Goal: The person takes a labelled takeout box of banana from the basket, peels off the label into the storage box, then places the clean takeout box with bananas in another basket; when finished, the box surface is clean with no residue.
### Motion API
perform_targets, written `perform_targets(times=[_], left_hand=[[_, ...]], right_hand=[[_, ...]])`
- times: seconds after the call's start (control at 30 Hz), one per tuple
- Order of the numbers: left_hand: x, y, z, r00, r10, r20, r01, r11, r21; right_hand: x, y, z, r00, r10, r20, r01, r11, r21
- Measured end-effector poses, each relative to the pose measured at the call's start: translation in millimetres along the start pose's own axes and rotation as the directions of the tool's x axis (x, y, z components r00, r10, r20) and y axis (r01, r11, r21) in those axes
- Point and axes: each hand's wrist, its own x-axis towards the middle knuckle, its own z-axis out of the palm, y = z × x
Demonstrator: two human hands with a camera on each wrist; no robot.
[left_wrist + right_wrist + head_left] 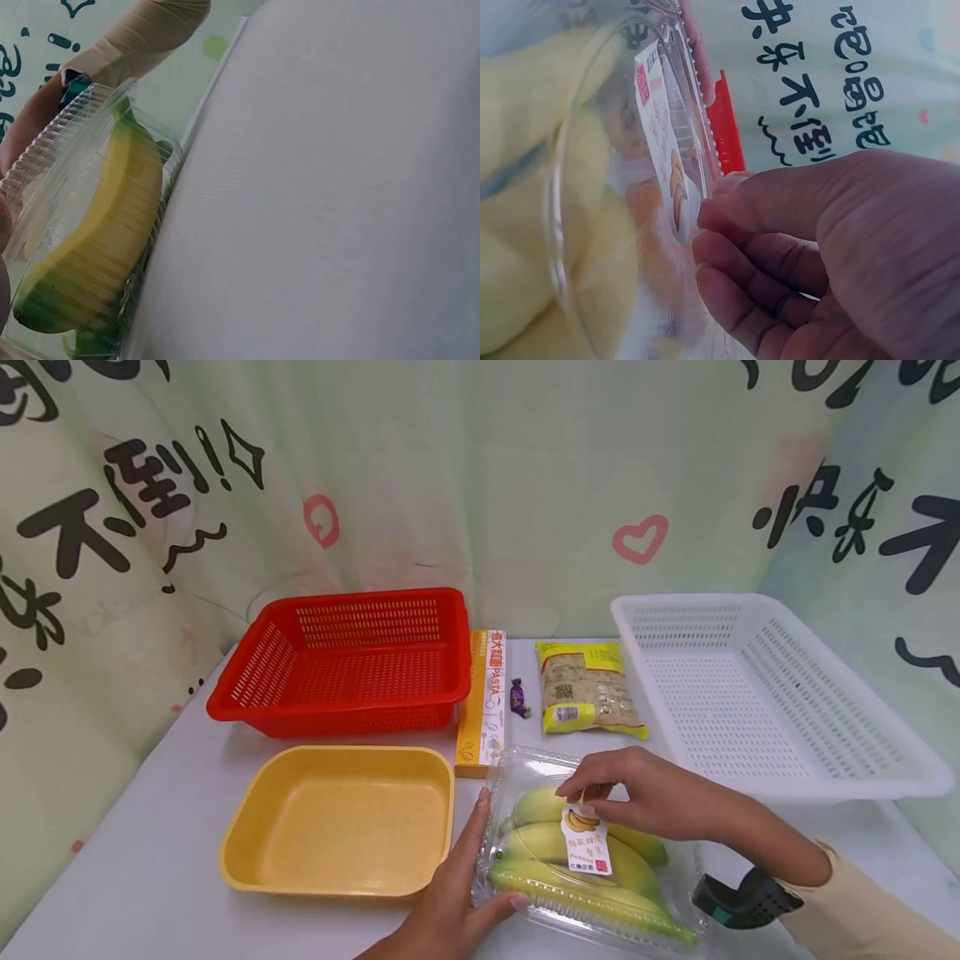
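Pressing against the near left side of the clear banana box [592, 852], the left hand [457, 902] lies with straight fingers along the plastic wall and its thumb on the front edge. The box sits at the near edge of the white table [150, 860], with several yellow-green bananas [540, 843] inside. On the lid, the right hand [637, 793] curls its fingertips [720, 217] at the top of the paper label [587, 842], pinching it. Just left of the box lies a yellow tray [337, 818]. Farther back stand an orange pasta box [483, 702], a small purple candy [517, 697] and a yellow snack bag [588, 689]. A red basket [352, 660] sits rear left, a white basket [765, 693] right.
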Motion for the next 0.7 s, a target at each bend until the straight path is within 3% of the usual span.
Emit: perform_targets(times=[0.27, 0.5, 0.7], left_hand=[[-0.7, -0.4, -0.3, 1.0, 0.006, 0.0, -0.006, 1.0, -0.003], [-0.3, -1.1, -0.8, 1.0, 0.017, -0.004, -0.017, 1.0, 0.011], [-0.4, -2.3, -0.3, 0.999, 0.031, -0.01, -0.031, 0.999, 0.02]], right_hand=[[6.5, -2.6, 1.7, 0.999, -0.038, 0.004, 0.038, 0.988, -0.15], [11.0, -3.7, 4.8, 1.0, 0.019, -0.008, -0.02, 0.99, -0.139], [12.1, -3.8, 4.6, 1.0, 0.014, -0.015, -0.016, 0.99, -0.137]])
